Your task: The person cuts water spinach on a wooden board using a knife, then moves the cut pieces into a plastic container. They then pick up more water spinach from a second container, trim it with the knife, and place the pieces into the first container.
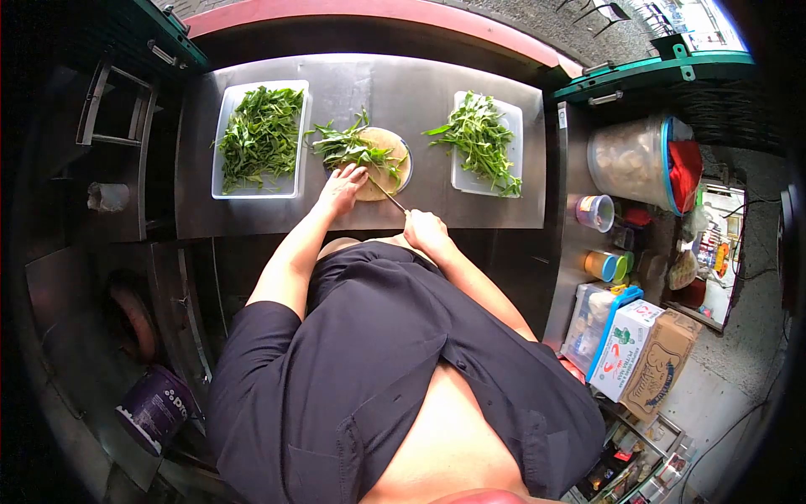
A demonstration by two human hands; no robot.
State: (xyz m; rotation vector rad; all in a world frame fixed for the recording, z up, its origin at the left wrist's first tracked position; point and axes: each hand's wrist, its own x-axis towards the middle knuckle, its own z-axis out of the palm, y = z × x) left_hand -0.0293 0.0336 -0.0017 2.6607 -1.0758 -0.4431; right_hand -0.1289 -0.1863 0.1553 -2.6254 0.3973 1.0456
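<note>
Apparently cutting: left hand (pixel 342 190) steadies greens (pixel 346 151) on board (pixel 380 139), finger closure unclear; right hand (pixel 426 232) grips knife (pixel 389 199). Next cut, we judge, needs left kept clear.

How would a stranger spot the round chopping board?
Look at the steel table in front of the person. Between the left tray and the right tray, both rectangular, sits the board, partly under leafy stems and the knife. Unlike them, it is round and tan.
</note>
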